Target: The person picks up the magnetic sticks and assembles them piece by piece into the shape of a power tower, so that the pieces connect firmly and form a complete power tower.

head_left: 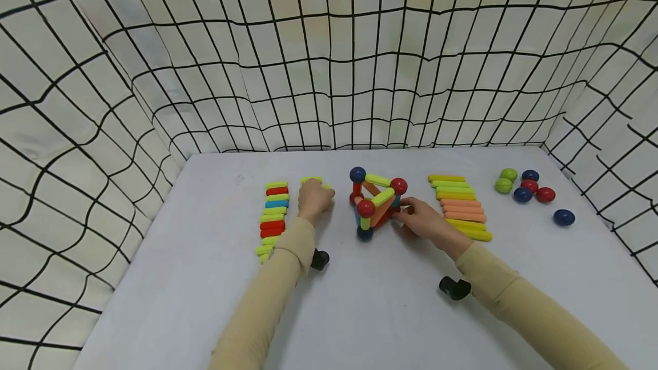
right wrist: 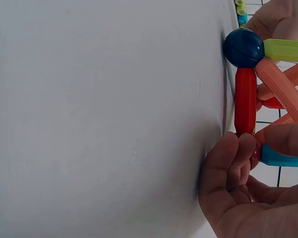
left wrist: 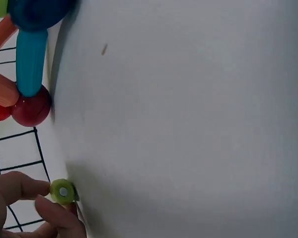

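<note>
Green stick (left wrist: 56, 191) pinched in fingertips, the left hand (head_left: 315, 200) bends at nine o'clock from the toy frame (head_left: 381, 212); near four, the right hand (head_left: 425, 223) curls round its red ball (right wrist: 257, 154).

Surface (head_left: 390, 318) white, small brown mark (left wrist: 105, 49) on it in left wrist view. Black net (head_left: 352, 16) on far, left and right sides, grid squares, pale backdrop (head_left: 377, 87) behind. Left row (head_left: 272, 225): sticks in green, red, blue, side by side. Right row (head_left: 462, 209): yellow, green, orange sticks. Far right: loose balls (head_left: 522, 194), two green, two red, three blue; one blue apart, nearer than others.
</note>
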The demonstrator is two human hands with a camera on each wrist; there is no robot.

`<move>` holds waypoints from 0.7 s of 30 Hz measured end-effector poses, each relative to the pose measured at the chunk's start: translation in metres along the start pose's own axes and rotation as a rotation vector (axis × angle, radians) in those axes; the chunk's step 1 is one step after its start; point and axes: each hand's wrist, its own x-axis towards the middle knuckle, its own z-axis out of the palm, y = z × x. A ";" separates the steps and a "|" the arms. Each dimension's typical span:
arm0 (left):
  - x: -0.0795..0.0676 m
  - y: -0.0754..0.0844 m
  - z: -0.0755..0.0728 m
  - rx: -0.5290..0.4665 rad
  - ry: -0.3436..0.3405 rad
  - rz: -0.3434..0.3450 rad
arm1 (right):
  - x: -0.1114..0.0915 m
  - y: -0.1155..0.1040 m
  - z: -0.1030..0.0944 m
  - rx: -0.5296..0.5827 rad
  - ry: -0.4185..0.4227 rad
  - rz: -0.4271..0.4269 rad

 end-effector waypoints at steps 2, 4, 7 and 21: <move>-0.004 0.002 0.002 0.135 -0.036 0.079 | 0.000 0.001 0.000 -0.003 0.001 0.001; -0.007 0.004 0.003 0.228 -0.066 0.140 | 0.000 0.002 0.000 0.000 0.000 0.002; -0.010 0.006 0.004 0.183 -0.118 0.152 | 0.000 0.003 0.000 0.006 -0.002 0.004; -0.034 0.006 -0.020 -0.878 -0.459 -0.123 | 0.001 0.007 -0.001 0.031 -0.025 -0.011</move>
